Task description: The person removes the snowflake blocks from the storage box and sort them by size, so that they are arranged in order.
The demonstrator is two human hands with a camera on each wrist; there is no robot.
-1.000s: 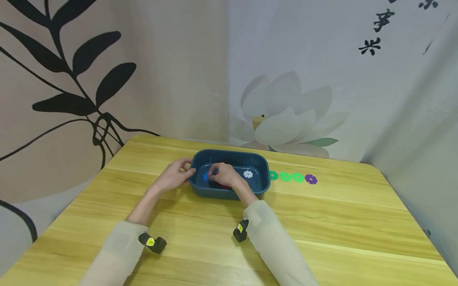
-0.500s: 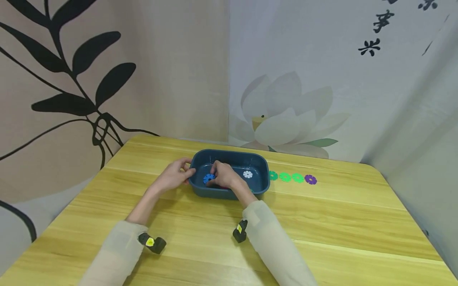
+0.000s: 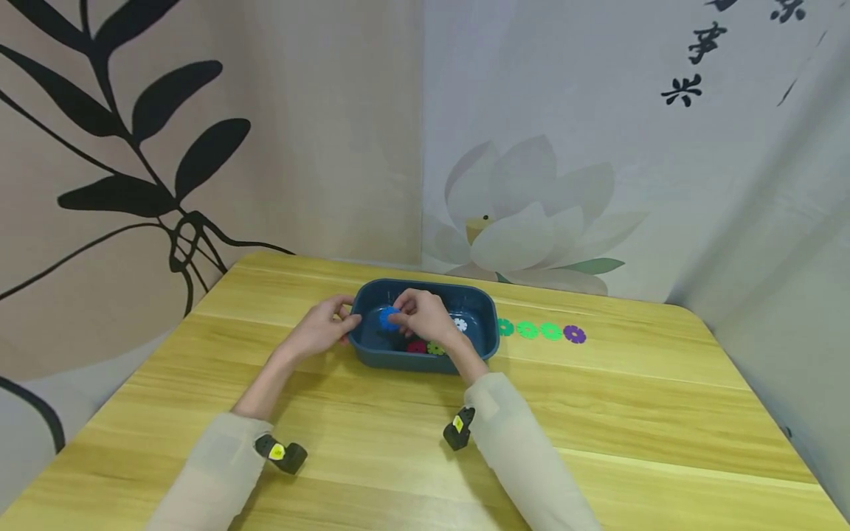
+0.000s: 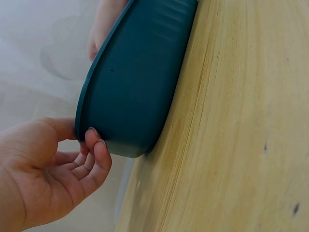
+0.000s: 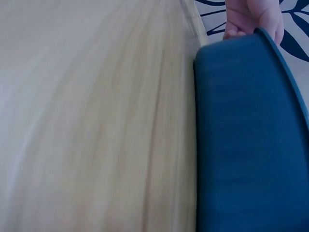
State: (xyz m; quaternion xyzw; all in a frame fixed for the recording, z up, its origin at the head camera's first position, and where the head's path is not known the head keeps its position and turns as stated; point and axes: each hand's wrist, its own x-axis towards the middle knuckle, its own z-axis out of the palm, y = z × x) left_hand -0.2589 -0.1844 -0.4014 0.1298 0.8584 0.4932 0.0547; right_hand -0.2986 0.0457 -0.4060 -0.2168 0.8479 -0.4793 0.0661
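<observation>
A dark blue plastic basin (image 3: 398, 360) stands on the wooden table. At its left end my left hand (image 3: 321, 324) holds the rim, thumb over the edge and curled fingers against the outer wall, as the left wrist view shows. Over the inside of the basin, my right hand (image 3: 425, 318) pinches a blue notched flower-shaped disc (image 3: 387, 318) between thumb and fingers. Below it lie a red disc (image 3: 416, 346) and a yellow-green disc (image 3: 434, 348). A white disc (image 3: 461, 324) lies farther right, partly behind the hand. The right wrist view shows only the basin's outer wall (image 5: 251, 135) and the left hand (image 5: 253, 19).
To the right of the basin, a row of flat discs lies on the table (image 3: 637, 413): a teal one (image 3: 506, 327), two bright green ones (image 3: 527, 330) and a purple one (image 3: 575, 334). A printed curtain (image 3: 332, 147) hangs behind the table's far edge.
My right hand has lifted the blue disc from the basin floor and shifted slightly right, uncovering the red and yellow-green discs. My left hand keeps its place on the rim.
</observation>
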